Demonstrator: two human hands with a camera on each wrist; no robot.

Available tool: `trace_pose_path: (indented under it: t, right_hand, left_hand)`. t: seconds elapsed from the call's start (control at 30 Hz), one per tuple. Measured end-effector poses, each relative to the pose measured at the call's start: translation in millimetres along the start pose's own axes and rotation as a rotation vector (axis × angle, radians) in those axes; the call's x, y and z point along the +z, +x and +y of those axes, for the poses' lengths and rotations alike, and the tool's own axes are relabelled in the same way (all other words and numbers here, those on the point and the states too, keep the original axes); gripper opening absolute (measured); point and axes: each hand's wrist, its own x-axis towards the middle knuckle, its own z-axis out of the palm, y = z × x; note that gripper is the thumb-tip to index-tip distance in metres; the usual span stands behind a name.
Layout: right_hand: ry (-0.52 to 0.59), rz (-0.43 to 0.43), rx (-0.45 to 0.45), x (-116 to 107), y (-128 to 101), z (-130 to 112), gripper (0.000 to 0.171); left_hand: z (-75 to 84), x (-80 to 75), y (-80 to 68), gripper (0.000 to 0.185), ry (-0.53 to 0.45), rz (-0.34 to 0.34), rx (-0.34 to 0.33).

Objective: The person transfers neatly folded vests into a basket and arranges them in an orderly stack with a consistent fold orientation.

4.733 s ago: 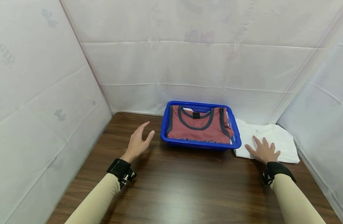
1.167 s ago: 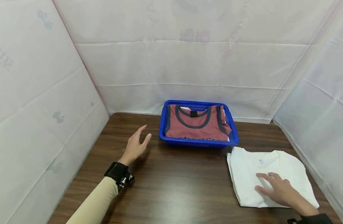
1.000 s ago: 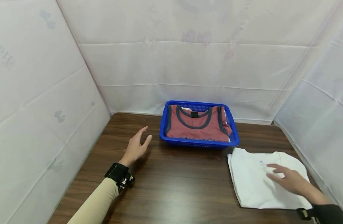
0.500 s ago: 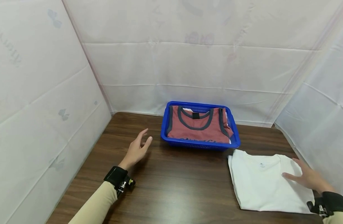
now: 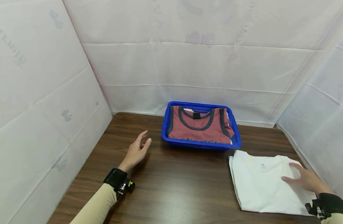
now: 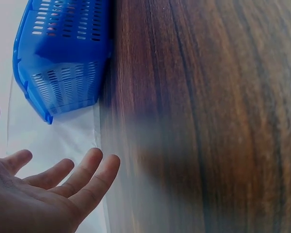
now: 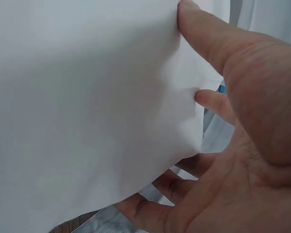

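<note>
A folded white T-shirt (image 5: pixel 263 183) lies on the right side of the table, its neckline towards the back. My right hand (image 5: pixel 307 179) is at its right edge. In the right wrist view, the thumb lies on top of the white cloth (image 7: pixel 97 111) while the other fingers curl at its edge, some fingertips hidden behind it. My left hand (image 5: pixel 135 152) holds nothing, its fingers relaxed and apart from the thumb, left of a blue basket (image 5: pixel 199 145). Inside the basket lies a folded red shirt (image 5: pixel 198 132) with dark grey trim and a black neck label.
The dark wooden table (image 5: pixel 171 183) is bordered by a white sheet (image 5: pixel 160 65) hanging at the back and both sides. The basket stands near the back edge. Some white cloth shows under the red shirt.
The white T-shirt has come from beside the basket towards me. My right hand has shifted from its top to its right edge. The left hand has barely moved.
</note>
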Motion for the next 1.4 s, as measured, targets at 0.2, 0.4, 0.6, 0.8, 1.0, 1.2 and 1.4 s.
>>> trace_pose_path:
  t: [0.2,0.4,0.6,0.8,1.0,1.2,1.4]
  right_hand:
    - [-0.010,0.004,-0.025,4,-1,-3,0.098]
    - [-0.053,0.060,-0.117,5,-3,-11,0.086]
    - [-0.037,0.050,-0.097,10,-5,-23,0.088]
    - [-0.029,0.062,-0.103,14,-7,-36,0.088]
    - [-0.032,0.102,-0.146,20,-10,-44,0.082]
    - [-0.028,0.130,-0.150,27,-16,-47,0.081]
    - [-0.035,0.158,-0.178,33,-20,-54,0.078]
  left_hand:
    - [-1.0,-0.2,0.4,0.060,0.008,0.005,0.003]
    - [-2.5,-1.1,-0.3,0.061,0.007,0.003,0.001]
    - [-1.1,0.1,-1.1,0.060,0.010,0.000,0.017]
    - [1.1,2.4,-3.7,0.060,0.015,-0.006,0.017]
    - [0.8,5.1,-7.2,0.058,0.047,0.003,-0.012]
    - [0.0,6.7,-9.2,0.059,0.060,-0.018,-0.030]
    - [-0.6,6.4,-9.6,0.058,0.059,-0.023,-0.025]
